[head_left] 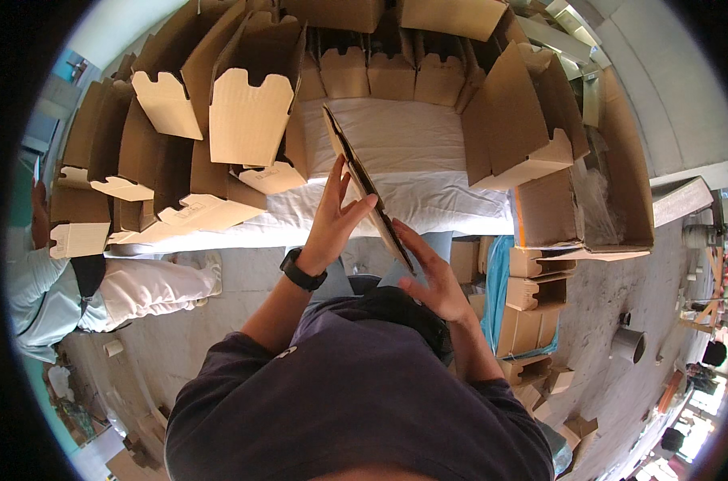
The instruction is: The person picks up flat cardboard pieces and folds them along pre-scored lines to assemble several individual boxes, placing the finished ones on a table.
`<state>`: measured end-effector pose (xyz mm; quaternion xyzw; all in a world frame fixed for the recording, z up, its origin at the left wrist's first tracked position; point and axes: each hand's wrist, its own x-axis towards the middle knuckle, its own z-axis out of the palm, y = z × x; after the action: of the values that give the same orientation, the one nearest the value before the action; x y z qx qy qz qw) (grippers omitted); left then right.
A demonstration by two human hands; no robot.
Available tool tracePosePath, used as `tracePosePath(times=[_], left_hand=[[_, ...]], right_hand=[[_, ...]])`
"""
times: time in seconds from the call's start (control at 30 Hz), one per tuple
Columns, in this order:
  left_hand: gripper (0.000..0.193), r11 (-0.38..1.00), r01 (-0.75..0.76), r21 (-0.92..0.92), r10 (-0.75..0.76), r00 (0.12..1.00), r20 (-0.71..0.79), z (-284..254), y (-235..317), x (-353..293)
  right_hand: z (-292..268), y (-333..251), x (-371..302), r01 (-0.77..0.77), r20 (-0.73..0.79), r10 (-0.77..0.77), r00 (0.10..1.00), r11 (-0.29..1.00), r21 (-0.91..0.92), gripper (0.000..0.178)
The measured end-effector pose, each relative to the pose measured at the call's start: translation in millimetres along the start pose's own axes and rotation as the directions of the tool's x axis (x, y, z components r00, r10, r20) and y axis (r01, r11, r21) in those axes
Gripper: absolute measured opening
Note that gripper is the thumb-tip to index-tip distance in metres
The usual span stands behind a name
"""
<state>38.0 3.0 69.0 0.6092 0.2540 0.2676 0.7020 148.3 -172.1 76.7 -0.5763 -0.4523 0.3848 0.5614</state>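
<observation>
Left grip, right grip clasp flat cardboard blank edgewise. White-covered bench beyond, folded cartons around. Concrete floor below.

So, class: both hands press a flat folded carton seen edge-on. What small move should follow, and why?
Probably ease the palms apart to spread the panels. The flat carton is still collapsed, pinched between the left hand and right hand, while the cartons standing around the white-covered table are already opened.
</observation>
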Motion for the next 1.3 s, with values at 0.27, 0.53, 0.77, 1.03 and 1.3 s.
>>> tracePosePath(times=[0.27, 0.53, 0.77, 1.03, 1.3], left_hand=[[0.072, 0.999, -0.022, -0.025, 0.025, 0.994, 0.104, 2.9, 0.6, -11.7], [0.074, 0.868, -0.262, 0.423, 0.277, 0.961, 0.028, -6.9, 21.1, -6.1], [0.069, 0.574, -0.311, 0.757, 0.428, 0.902, 0.046, -9.4, 45.1, -0.8], [0.044, 0.51, -0.248, 0.824, 0.418, 0.908, 0.015, -42.5, 55.7, -3.3], [0.043, 0.592, -0.256, 0.764, 0.405, 0.914, -0.007, -37.4, 56.6, -2.3]], right_hand=[[14.5, -2.9, 46.1, -0.068, -0.154, 0.073, 0.985, 0.997, 0.032, 0.051], [19.9, -11.8, 52.3, 0.015, -0.354, -0.172, 0.919, 0.915, -0.404, 0.038], [13.3, -14.4, 46.2, -0.092, -0.434, -0.202, 0.878, 0.818, -0.567, 0.036], [-15.6, -22.6, 35.9, -0.263, -0.608, -0.33, 0.722, 0.682, -0.683, 0.029], [-21.7, -18.6, 35.0, -0.243, -0.604, -0.332, 0.725, 0.697, -0.675, 0.025]])
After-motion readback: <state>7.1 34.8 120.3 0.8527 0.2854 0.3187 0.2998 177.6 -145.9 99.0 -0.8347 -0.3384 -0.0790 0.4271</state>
